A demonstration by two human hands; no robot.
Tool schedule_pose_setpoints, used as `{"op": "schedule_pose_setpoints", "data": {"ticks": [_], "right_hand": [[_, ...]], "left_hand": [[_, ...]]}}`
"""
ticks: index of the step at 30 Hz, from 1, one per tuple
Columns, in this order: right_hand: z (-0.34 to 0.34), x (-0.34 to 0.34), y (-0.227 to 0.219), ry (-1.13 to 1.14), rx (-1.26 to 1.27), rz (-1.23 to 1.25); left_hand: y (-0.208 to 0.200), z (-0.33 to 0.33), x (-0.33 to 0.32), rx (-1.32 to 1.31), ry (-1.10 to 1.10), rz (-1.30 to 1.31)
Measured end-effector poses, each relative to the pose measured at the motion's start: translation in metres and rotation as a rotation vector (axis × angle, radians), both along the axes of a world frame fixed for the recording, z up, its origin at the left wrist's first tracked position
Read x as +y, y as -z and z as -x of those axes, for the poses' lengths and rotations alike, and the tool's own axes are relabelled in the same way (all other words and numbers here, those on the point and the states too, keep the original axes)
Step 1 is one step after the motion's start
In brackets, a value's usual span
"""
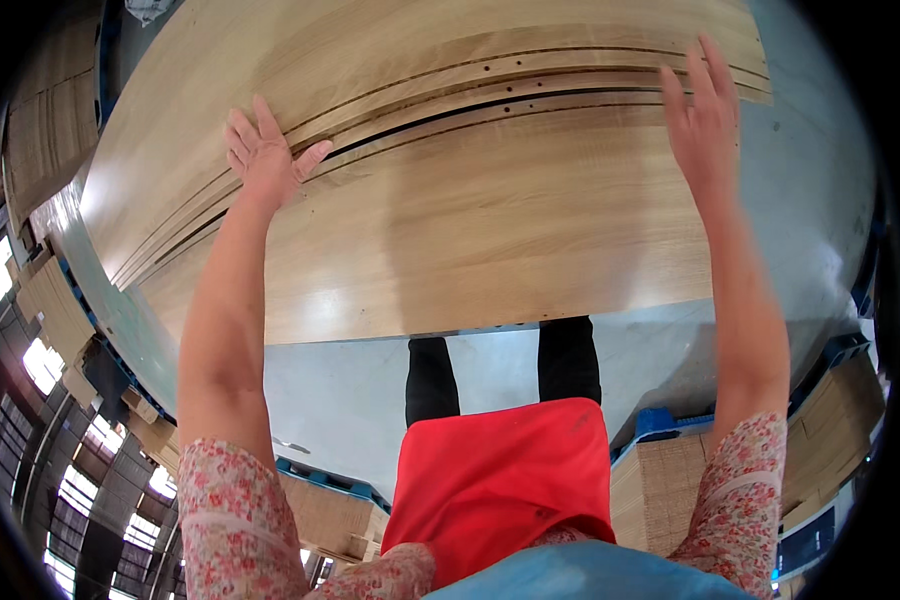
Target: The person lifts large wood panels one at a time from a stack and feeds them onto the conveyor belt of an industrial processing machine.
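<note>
Long, light wood-grain boards lie before me in two groups, a near board (530,215) and a far board (450,45), with a dark narrow gap between them. Grooves and small drilled holes run along their facing edges. My left hand (267,163) rests with fingers spread over the grooved edges toward the left, its thumb by the gap. Over the right end of the boards, my right hand (703,120) has its fingers stretched out and slightly blurred. Whether it presses on the wood or hovers just above, I cannot tell. Neither hand holds anything.
Grey floor (800,210) surrounds the boards. Stacks of brown panels (670,490) on blue pallets (660,425) stand close to me on the right. More brown stacks (55,140) line the left side. Black-clad legs (570,365) show at the boards' near edge, below a red apron (500,480).
</note>
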State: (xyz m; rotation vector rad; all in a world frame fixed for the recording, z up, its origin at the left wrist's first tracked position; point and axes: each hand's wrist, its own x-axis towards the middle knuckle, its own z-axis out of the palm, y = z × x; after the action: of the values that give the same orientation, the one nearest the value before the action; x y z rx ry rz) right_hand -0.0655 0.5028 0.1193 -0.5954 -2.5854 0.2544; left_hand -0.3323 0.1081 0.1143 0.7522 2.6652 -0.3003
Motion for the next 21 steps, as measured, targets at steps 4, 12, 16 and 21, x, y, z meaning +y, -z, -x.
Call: {"op": "schedule_pose_setpoints", "data": {"ticks": [4, 12, 16, 21], "right_hand": [[0.082, 0.004, -0.004, 0.041, -0.206, 0.104], [0.095, 0.044, 0.045, 0.143, -0.183, -0.133], [0.113, 0.048, 0.059, 0.090, -0.140, -0.192], [0.085, 0.092, 0.067, -0.208, -0.207, -0.559]], "left_hand": [[-0.005, 0.003, 0.007, -0.165, -0.063, 0.033], [-0.001, 0.000, 0.014, -0.194, -0.104, -0.005], [-0.003, 0.004, 0.004, -0.188, -0.147, 0.069], [-0.002, 0.002, 0.026, -0.318, -0.159, -0.095]]}}
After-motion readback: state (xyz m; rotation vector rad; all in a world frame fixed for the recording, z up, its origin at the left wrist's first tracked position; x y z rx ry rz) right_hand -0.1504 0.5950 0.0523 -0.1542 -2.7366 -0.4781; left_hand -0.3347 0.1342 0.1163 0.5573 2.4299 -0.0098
